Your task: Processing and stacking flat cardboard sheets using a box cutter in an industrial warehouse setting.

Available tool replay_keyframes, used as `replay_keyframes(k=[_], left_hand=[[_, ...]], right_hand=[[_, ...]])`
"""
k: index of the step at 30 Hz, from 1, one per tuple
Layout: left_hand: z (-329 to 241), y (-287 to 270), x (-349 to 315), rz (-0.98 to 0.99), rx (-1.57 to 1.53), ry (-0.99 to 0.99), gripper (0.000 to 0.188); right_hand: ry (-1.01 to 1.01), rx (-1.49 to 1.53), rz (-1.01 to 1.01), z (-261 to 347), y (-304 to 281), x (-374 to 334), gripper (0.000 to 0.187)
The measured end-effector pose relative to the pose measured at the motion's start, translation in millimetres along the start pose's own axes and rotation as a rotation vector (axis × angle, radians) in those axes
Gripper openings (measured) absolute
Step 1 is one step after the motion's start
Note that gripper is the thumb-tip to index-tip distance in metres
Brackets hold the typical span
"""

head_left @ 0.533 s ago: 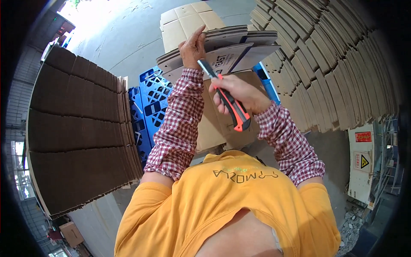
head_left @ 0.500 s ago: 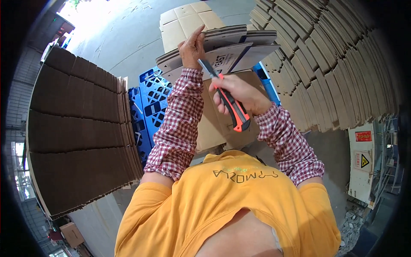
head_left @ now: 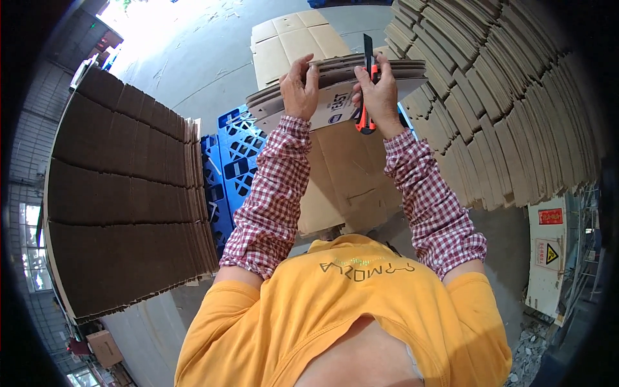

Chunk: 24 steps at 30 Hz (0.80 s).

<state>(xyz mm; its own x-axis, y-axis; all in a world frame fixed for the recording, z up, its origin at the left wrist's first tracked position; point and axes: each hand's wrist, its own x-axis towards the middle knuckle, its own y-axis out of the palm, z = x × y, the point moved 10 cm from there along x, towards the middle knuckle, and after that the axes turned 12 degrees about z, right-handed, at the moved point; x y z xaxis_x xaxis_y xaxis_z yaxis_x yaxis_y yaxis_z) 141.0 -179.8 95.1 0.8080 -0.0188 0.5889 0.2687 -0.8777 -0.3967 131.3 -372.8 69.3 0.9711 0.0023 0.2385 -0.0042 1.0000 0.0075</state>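
My left hand [head_left: 300, 91] clamps the cardboard [head_left: 331, 107] at its top edge; my right hand [head_left: 382, 98], closed round the knife [head_left: 365, 122], meets that edge

A pale panel [head_left: 541, 288] bearing a warning triangle [head_left: 550, 253] stands near what may be rubble [head_left: 527, 353], a window [head_left: 36, 258] far left.

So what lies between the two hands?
In the head view, the bundle of cardboard sheets spans the stretch from the left hand to the right hand, which holds the box cutter.
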Motion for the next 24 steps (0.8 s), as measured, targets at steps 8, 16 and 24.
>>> replay_keyframes(k=[8,16,24], left_hand=[[2,1,-4,0.006,0.039,-0.079,0.022],[-19,-10,-10,-0.189,0.277,0.083,0.016],[-19,-8,-13,-0.186,0.272,0.106,0.017]], right_hand=[[0.005,0.017,0.005,-3,0,7,0.030],[0.160,0.364,0.201,0,29,-23,0.027],[0.483,0.507,0.414,-21,68,-25,0.028]])
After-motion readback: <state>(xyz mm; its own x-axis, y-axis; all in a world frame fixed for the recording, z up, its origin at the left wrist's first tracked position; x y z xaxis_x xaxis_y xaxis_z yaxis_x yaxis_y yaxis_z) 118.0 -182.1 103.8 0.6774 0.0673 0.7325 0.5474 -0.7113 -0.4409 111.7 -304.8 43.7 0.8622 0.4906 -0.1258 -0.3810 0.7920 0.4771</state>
